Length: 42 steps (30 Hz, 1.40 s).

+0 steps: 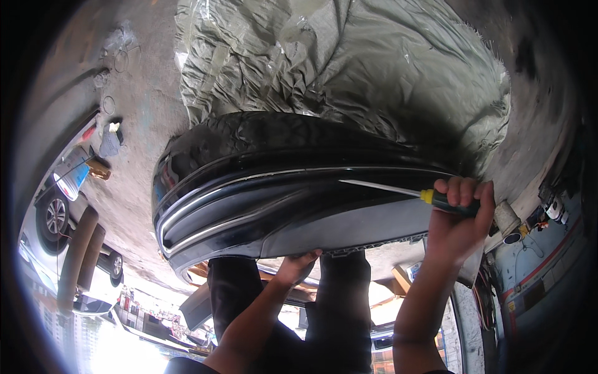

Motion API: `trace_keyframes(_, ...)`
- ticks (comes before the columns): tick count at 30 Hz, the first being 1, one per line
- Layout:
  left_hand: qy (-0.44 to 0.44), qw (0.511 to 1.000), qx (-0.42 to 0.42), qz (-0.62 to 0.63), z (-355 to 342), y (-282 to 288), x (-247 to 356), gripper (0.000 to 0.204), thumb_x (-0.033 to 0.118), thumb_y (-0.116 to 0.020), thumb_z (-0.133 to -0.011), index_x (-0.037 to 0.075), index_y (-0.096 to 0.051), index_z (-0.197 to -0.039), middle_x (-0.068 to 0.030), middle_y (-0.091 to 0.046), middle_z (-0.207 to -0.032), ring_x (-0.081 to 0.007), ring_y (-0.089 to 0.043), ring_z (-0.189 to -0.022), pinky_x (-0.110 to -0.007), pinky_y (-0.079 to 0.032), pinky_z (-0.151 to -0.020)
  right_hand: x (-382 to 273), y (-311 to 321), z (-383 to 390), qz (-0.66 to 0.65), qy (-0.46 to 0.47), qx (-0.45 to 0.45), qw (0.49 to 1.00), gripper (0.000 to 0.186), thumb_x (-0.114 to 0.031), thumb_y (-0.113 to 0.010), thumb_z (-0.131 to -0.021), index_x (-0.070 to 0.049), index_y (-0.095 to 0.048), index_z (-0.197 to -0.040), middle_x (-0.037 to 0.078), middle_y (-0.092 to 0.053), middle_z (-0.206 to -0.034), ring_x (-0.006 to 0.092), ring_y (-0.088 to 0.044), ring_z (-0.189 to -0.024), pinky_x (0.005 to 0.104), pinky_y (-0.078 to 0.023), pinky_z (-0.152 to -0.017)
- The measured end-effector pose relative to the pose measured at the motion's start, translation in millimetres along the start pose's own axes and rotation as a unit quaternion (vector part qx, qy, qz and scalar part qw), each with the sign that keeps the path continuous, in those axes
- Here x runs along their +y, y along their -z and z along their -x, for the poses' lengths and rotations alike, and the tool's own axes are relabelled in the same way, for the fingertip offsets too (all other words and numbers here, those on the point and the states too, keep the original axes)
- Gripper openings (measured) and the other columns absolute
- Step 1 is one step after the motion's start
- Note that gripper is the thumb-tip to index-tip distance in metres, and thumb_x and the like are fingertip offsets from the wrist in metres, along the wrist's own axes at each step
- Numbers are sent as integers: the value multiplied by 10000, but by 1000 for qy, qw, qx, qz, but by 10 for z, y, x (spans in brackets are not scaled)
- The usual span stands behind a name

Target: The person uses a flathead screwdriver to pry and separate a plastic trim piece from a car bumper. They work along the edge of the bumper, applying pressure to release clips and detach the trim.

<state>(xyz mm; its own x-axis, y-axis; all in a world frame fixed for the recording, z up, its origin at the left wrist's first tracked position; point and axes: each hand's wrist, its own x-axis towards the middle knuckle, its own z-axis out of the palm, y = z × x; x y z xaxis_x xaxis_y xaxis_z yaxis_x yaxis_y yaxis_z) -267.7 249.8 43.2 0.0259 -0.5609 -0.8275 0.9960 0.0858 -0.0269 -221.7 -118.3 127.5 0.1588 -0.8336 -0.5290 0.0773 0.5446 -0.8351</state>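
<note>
Head view: the right hand (pixel 460 218) grasped a screwdriver (pixel 398 189), its shaft pointing left over the black bumper (pixel 311 202) by the near edge of the sheet (pixel 374 62); the left hand (pixel 299 268) met the bumper's near rim, its grip unclear.

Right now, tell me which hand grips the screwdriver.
The right hand, closed around the screwdriver; the left hand instead touches the near edge of the black bumper.

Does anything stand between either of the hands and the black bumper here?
Nothing visible blocks them. The left hand is at the near edge of the black bumper; the right hand holds a screwdriver, its shaft extending over the bumper; whether its tip touches is unclear.
</note>
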Motion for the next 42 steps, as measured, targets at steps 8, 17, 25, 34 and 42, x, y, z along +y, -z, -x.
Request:
trace_keyframes(8,31,999,-15,-40,22,187,-68,305,54,-713,-955,90,-656,-1252,-35,-645,-1282,-210,-536,-1299,-402,-334,-1169,255,-228,412,29,-9,-108,994,182,-215,-479,-1059,-127,-459,-901,27,-483,-687,160,-470,-624,412,-465,-719)
trace_keyframes(17,92,989,10,-112,3,310,-87,292,52,-703,-965,55,-656,-1253,-53,-640,-1255,-208,-559,-1245,-369,-379,-1124,400,-493,548,69,-24,-133,988,217,-279,-497,-1067,-152,-478,-893,-6,-483,-765,132,-474,-727,392,-454,-832)
trace_keyframes(25,59,990,-15,-127,-80,54,46,259,134,-706,-980,67,-664,-1227,-57,-657,-1158,-195,-597,-1133,-359,-437,-1046,337,-698,484,125,-39,-150,980,192,-248,-526,-1057,-126,-488,-913,24,-489,-768,153,-472,-716,395,-442,-797)
trace_keyframes(34,50,957,-21,-286,-219,-206,232,405,307,-701,-997,30,-649,-1287,-111,-664,-1234,-244,-592,-1157,-389,-448,-1062,357,-733,321,123,-20,-153,980,202,-230,-513,-1060,-102,-468,-910,24,-426,-776,160,-438,-751,390,-430,-827)
trace_keyframes(42,14,970,-56,-238,-334,-199,163,427,310,-684,-1013,45,-620,-1342,-102,-658,-1266,-215,-585,-1165,-371,-446,-1053,190,-1174,556,304,203,-252,896,194,-157,-482,-1019,-49,-448,-861,52,-429,-744,168,-426,-716,389,-431,-757)
